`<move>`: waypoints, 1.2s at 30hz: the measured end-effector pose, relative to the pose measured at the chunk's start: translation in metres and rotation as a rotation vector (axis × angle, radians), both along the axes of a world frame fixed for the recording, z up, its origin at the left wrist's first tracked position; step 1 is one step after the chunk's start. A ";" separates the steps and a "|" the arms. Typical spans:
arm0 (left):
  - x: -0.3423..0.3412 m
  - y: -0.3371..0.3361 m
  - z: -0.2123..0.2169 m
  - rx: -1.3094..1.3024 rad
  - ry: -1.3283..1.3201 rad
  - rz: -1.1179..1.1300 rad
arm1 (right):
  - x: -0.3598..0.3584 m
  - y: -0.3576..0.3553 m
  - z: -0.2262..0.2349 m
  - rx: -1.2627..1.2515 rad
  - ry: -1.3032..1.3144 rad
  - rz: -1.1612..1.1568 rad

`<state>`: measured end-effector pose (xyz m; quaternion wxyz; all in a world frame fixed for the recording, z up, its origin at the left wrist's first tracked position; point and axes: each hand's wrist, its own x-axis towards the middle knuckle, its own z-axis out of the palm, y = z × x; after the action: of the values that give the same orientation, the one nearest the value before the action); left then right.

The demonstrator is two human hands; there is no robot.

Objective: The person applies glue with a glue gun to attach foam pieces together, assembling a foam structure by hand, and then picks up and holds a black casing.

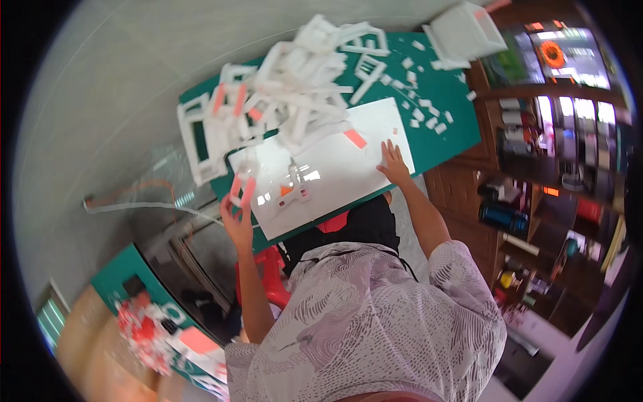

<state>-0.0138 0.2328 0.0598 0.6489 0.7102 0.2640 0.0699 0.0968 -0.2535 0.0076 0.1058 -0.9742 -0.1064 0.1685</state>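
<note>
At the left edge of a glossy white board (328, 201), my left hand (236, 221) is closed on a small white and pink foam frame (242, 190), raised with its pink sides upward. My right hand (394, 163) rests on the right part of the board, fingers spread and nothing in them. Between the hands lies what looks like a glue gun (295, 187), pale with an orange part. A flat pink strip (355, 139) sits near the board's far edge, and a tiny pale piece (395, 131) lies beyond my right hand.
A tall heap of white foam frames (295, 87) covers the far left of the green table (455, 127). Small white offcuts (429, 110) are scattered at the far right, near a white bin (462, 37). Wooden shelves (556, 181) stand to the right; a second green table (114, 275) is at lower left.
</note>
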 end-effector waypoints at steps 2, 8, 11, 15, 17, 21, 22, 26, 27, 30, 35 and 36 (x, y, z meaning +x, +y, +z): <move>-0.005 0.006 -0.001 -0.034 -0.018 -0.015 | -0.001 0.008 0.003 -0.031 0.024 -0.084; 0.003 0.004 0.005 -0.039 0.074 -0.129 | -0.008 0.002 0.001 -0.103 0.031 -0.146; 0.004 0.010 0.004 -0.016 0.043 -0.170 | -0.008 0.008 -0.004 -0.079 -0.017 -0.154; 0.011 0.004 0.019 -0.003 0.030 -0.266 | -0.003 0.003 0.004 -0.098 0.052 -0.230; 0.014 0.002 0.021 0.011 0.051 -0.276 | -0.005 -0.003 0.004 -0.094 0.013 -0.268; 0.013 0.008 0.027 0.078 0.054 -0.321 | -0.004 0.005 0.002 -0.126 0.013 -0.274; 0.014 0.009 0.026 0.083 0.045 -0.300 | -0.003 0.009 0.004 -0.090 -0.026 -0.281; 0.029 -0.011 0.036 0.101 0.030 -0.401 | -0.022 -0.005 -0.010 -0.057 -0.112 -0.340; 0.034 -0.014 0.039 0.105 0.014 -0.396 | -0.023 0.001 -0.010 -0.081 -0.092 -0.355; 0.037 -0.017 0.046 0.094 0.029 -0.424 | -0.017 0.018 -0.012 -0.068 -0.038 -0.400; 0.060 -0.030 0.012 -0.013 -0.038 -0.528 | -0.024 0.015 -0.030 -0.034 0.020 -0.548; 0.065 -0.035 0.011 -0.018 -0.031 -0.525 | -0.034 0.013 -0.031 -0.007 -0.077 -0.485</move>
<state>0.0510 0.1981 0.0713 0.6552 0.7473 0.0614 -0.0922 0.0627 -0.2400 -0.0232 0.1358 -0.9773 0.1271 0.1011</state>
